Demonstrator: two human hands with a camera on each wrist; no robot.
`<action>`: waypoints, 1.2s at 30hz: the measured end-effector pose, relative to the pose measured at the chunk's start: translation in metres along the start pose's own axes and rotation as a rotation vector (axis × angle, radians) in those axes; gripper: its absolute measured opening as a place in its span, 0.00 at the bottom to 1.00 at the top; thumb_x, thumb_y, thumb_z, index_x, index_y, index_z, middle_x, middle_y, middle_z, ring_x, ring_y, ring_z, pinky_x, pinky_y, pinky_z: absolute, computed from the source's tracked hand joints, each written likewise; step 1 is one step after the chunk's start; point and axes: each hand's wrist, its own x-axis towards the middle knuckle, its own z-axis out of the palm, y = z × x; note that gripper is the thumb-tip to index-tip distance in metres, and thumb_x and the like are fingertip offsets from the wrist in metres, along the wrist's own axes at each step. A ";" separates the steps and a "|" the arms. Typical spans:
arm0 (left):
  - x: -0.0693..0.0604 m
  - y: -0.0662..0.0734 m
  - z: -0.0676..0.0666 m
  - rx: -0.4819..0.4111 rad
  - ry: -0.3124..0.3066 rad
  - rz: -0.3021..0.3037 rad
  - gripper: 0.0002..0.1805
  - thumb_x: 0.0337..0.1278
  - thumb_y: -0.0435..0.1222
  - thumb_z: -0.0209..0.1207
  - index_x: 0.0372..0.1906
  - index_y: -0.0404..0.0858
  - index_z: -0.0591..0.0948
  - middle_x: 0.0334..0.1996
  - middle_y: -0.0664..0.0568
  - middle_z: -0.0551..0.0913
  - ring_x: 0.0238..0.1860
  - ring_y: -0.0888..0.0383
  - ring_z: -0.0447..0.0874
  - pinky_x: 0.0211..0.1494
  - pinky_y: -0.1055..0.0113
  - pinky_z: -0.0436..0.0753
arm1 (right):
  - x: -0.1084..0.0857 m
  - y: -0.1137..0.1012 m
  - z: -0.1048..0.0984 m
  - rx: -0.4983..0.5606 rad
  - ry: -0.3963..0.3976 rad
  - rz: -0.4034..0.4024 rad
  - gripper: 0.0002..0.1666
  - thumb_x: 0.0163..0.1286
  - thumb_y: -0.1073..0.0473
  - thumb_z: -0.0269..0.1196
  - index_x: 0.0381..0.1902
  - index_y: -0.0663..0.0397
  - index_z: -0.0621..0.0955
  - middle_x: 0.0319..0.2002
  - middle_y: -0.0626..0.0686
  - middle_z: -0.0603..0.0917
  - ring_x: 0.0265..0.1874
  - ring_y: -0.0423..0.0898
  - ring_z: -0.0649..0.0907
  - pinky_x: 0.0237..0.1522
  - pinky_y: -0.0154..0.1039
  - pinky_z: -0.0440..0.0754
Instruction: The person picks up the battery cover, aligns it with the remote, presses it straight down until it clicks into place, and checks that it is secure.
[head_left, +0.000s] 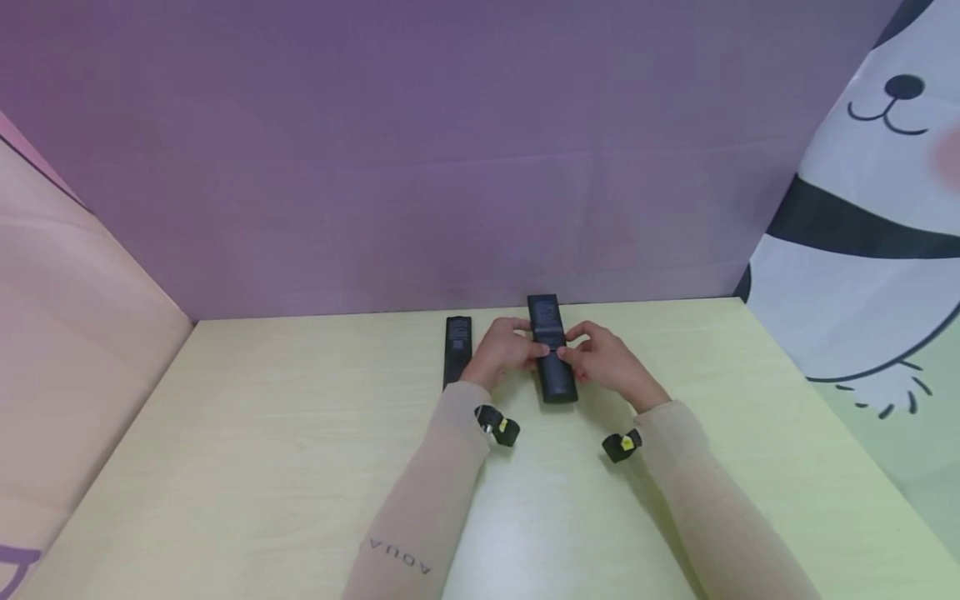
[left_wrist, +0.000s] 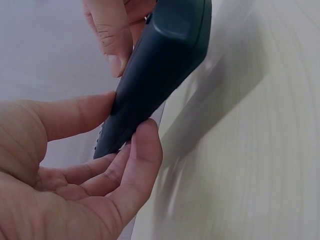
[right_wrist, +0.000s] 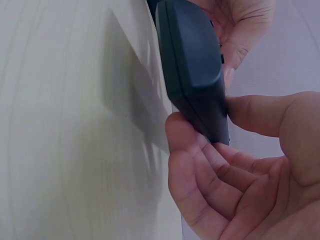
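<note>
Both hands hold a black remote control [head_left: 552, 367] a little above the table, its shadow falling on the wood below. A seam crosses its upper face near the middle. My left hand [head_left: 506, 350] pinches the left edge, thumb on the upper face and fingers beneath. From the other side my right hand [head_left: 603, 362] grips the right edge, its thumb close to the left one by the seam. The wrist views show the remote's thick rounded end [left_wrist: 175, 30] and fingertips under the body. A second black remote control [head_left: 457, 346] lies left of my left hand, its near end partly hidden.
The pale wooden table [head_left: 262, 467] reaches back to a purple cloth backdrop [head_left: 450, 208]. A printed panda panel [head_left: 862, 292] stands along the right side and a pale panel [head_left: 75, 333] along the left. Small black cameras [head_left: 498, 425] sit on both wrists.
</note>
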 end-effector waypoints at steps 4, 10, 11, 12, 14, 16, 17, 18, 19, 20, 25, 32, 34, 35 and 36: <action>-0.001 0.000 0.000 0.000 -0.001 0.007 0.30 0.57 0.26 0.69 0.66 0.31 0.76 0.48 0.39 0.88 0.33 0.57 0.88 0.42 0.64 0.88 | 0.000 0.000 0.001 -0.001 -0.003 0.003 0.24 0.77 0.53 0.59 0.62 0.61 0.71 0.32 0.54 0.83 0.26 0.46 0.81 0.34 0.37 0.78; -0.001 0.000 0.001 0.016 0.004 0.010 0.30 0.57 0.26 0.69 0.66 0.31 0.76 0.48 0.39 0.88 0.34 0.56 0.88 0.42 0.64 0.88 | 0.000 0.000 0.000 -0.002 -0.010 0.003 0.24 0.77 0.53 0.59 0.62 0.61 0.71 0.32 0.54 0.83 0.26 0.47 0.81 0.34 0.37 0.78; -0.001 0.000 0.001 0.022 0.006 0.010 0.30 0.57 0.26 0.69 0.66 0.31 0.77 0.48 0.39 0.88 0.33 0.56 0.87 0.42 0.65 0.88 | -0.001 0.000 0.000 -0.002 -0.010 0.002 0.24 0.77 0.53 0.59 0.62 0.61 0.71 0.32 0.55 0.83 0.26 0.47 0.81 0.34 0.37 0.78; -0.001 0.000 0.001 0.028 0.007 0.011 0.30 0.57 0.26 0.69 0.66 0.31 0.76 0.47 0.38 0.88 0.33 0.56 0.87 0.41 0.65 0.88 | -0.001 0.000 0.000 -0.008 -0.012 -0.002 0.24 0.77 0.53 0.59 0.63 0.62 0.70 0.33 0.55 0.84 0.27 0.47 0.81 0.33 0.37 0.78; -0.001 0.000 0.001 0.045 0.009 0.010 0.30 0.58 0.26 0.69 0.67 0.32 0.76 0.47 0.39 0.88 0.33 0.56 0.87 0.41 0.66 0.87 | -0.002 -0.001 0.000 -0.010 -0.014 0.000 0.24 0.77 0.52 0.58 0.63 0.62 0.70 0.34 0.56 0.84 0.27 0.48 0.82 0.33 0.37 0.78; 0.000 0.001 0.001 0.058 0.011 0.008 0.31 0.58 0.27 0.69 0.67 0.32 0.76 0.46 0.39 0.87 0.33 0.57 0.86 0.40 0.67 0.87 | -0.002 -0.001 0.000 -0.015 -0.017 0.003 0.24 0.78 0.52 0.58 0.63 0.62 0.70 0.36 0.58 0.84 0.28 0.49 0.82 0.33 0.37 0.79; 0.000 0.001 0.001 0.065 0.013 0.007 0.31 0.58 0.27 0.69 0.67 0.32 0.76 0.46 0.39 0.87 0.33 0.57 0.86 0.40 0.67 0.86 | -0.002 -0.001 0.000 -0.016 -0.017 0.009 0.24 0.78 0.52 0.58 0.63 0.61 0.70 0.37 0.58 0.85 0.29 0.49 0.83 0.33 0.37 0.79; 0.000 0.001 0.001 0.071 0.014 0.006 0.31 0.58 0.27 0.69 0.67 0.32 0.75 0.46 0.39 0.87 0.33 0.57 0.86 0.40 0.67 0.86 | -0.002 -0.001 0.000 -0.019 -0.018 0.014 0.24 0.78 0.52 0.58 0.63 0.61 0.70 0.38 0.59 0.85 0.30 0.49 0.83 0.33 0.37 0.79; 0.000 0.001 0.001 0.077 0.016 0.005 0.31 0.58 0.27 0.69 0.67 0.32 0.75 0.47 0.40 0.87 0.32 0.57 0.86 0.40 0.67 0.86 | -0.002 -0.001 0.000 -0.019 -0.018 0.020 0.24 0.78 0.52 0.58 0.63 0.61 0.71 0.38 0.59 0.85 0.30 0.49 0.83 0.33 0.38 0.79; 0.000 0.001 0.001 0.078 0.017 0.004 0.31 0.58 0.27 0.69 0.67 0.32 0.76 0.47 0.40 0.87 0.32 0.57 0.85 0.40 0.67 0.86 | -0.002 -0.002 0.000 -0.022 -0.021 0.023 0.24 0.78 0.52 0.58 0.63 0.61 0.71 0.39 0.60 0.85 0.30 0.49 0.83 0.34 0.38 0.80; -0.002 0.001 0.002 0.105 0.030 0.006 0.30 0.58 0.27 0.69 0.66 0.32 0.76 0.48 0.40 0.87 0.31 0.58 0.84 0.42 0.65 0.86 | -0.002 -0.003 0.001 -0.031 -0.030 0.029 0.23 0.78 0.53 0.58 0.63 0.61 0.71 0.40 0.60 0.85 0.31 0.49 0.83 0.34 0.38 0.80; -0.002 0.001 0.002 0.214 0.058 0.005 0.29 0.58 0.31 0.70 0.65 0.34 0.77 0.46 0.44 0.88 0.31 0.58 0.84 0.37 0.70 0.79 | -0.002 -0.001 0.002 -0.060 -0.029 0.007 0.23 0.78 0.54 0.58 0.62 0.63 0.71 0.41 0.61 0.84 0.30 0.48 0.83 0.33 0.37 0.79; -0.002 0.001 0.003 0.247 0.064 0.002 0.30 0.58 0.33 0.71 0.66 0.35 0.77 0.45 0.45 0.88 0.31 0.58 0.83 0.38 0.71 0.77 | -0.001 0.000 0.002 -0.063 -0.033 0.005 0.23 0.78 0.54 0.58 0.62 0.63 0.71 0.41 0.61 0.84 0.30 0.47 0.83 0.33 0.37 0.79; -0.003 0.000 0.003 0.259 0.066 0.000 0.30 0.58 0.33 0.71 0.66 0.35 0.77 0.45 0.45 0.88 0.31 0.58 0.83 0.39 0.70 0.77 | -0.001 0.001 0.003 -0.064 -0.036 0.003 0.23 0.78 0.55 0.58 0.62 0.64 0.71 0.41 0.62 0.84 0.30 0.47 0.84 0.33 0.37 0.79; -0.003 0.000 0.003 0.273 0.068 0.000 0.30 0.58 0.33 0.71 0.66 0.35 0.77 0.44 0.46 0.88 0.31 0.58 0.83 0.40 0.70 0.77 | -0.001 0.001 0.003 -0.064 -0.039 0.000 0.23 0.78 0.55 0.58 0.62 0.64 0.71 0.41 0.62 0.84 0.30 0.47 0.84 0.33 0.37 0.79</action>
